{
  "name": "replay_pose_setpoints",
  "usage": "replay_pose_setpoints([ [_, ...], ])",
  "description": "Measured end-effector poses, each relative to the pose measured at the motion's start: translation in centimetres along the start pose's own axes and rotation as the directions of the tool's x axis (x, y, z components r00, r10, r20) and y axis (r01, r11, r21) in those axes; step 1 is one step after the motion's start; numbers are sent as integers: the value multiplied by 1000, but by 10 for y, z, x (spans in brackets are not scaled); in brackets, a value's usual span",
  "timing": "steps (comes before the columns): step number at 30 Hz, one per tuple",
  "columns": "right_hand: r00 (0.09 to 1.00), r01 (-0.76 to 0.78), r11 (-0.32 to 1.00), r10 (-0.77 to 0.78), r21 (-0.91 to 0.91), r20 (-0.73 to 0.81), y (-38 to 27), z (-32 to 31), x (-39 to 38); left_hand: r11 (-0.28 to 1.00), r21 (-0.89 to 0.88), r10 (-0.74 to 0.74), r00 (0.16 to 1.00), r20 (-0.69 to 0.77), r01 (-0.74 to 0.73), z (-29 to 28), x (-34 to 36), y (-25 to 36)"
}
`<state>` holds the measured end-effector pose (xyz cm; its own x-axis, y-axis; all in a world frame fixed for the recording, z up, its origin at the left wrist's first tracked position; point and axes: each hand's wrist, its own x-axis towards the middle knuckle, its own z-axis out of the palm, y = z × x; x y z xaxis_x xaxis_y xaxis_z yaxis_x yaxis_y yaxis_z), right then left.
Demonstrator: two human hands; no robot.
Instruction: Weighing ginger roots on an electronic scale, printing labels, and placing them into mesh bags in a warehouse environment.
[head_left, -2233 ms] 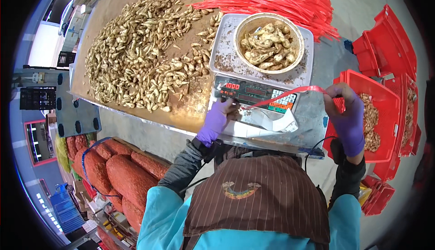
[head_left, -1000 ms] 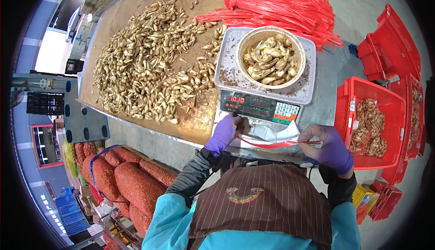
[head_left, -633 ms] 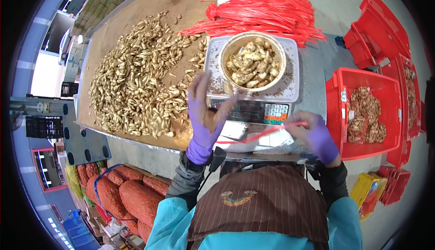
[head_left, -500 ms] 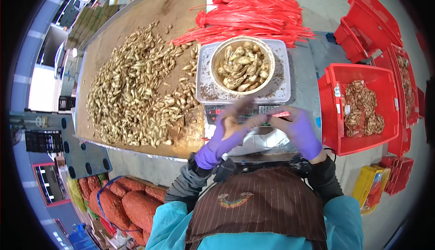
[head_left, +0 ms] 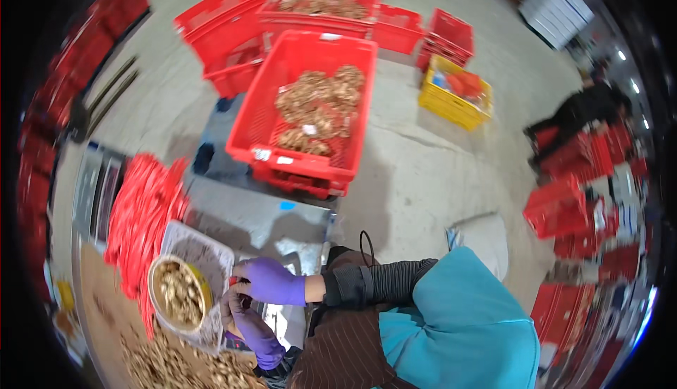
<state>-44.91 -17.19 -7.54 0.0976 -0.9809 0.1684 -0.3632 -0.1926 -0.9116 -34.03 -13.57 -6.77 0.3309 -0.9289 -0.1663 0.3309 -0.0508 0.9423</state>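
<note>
My right hand (head_left: 271, 281), in a purple glove, is closed with its fingers pinched round a small red thing (head_left: 233, 280), whose kind I cannot make out. Just below it my left hand (head_left: 250, 327), purple-gloved with dark, soiled fingertips, is curled; what its fingers hold, if anything, is hidden. Beside both hands is the grey tray of a scale (head_left: 216, 262). On the tray stands a round pale tub (head_left: 205, 292), tilted in view, holding small knobbly tan roots (head_left: 179, 296).
A heap of the same roots (head_left: 159, 362) lies on the brown tabletop. Red net sleeves (head_left: 144, 213) are piled beyond the scale. A red crate (head_left: 242, 131) with bagged roots stands past the table, with more red crates and a yellow crate (head_left: 451, 110) behind. A person in dark clothes (head_left: 585, 114) bends at far right.
My view has swung far to the right, so table and scale now sit lower left. My hands have come closer together, and the red thing is mostly covered by fingers.
</note>
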Motion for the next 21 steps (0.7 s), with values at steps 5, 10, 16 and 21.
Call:
replay_pose_setpoints([
  [5, 961, -232, 970, 241, -78, 135, -2, -39, -38, 996, 90, 9, 997, 70, -15, 4, 17, -5],
  [10, 985, -87, 996, 91, -31, 145, 5, -58, -83, 981, 196, -4, 997, 74, -11, 9, 47, -26],
  [16, 900, -432, 758, 334, 488, 278, -6, -84, -60, 891, 309, 29, 719, 694, -333, 36, 7, 4],
  [21, 927, -365, 718, 338, 593, 161, 13, -56, -46, 459, 547, 413, 713, 566, -700, 40, -1, 15],
])
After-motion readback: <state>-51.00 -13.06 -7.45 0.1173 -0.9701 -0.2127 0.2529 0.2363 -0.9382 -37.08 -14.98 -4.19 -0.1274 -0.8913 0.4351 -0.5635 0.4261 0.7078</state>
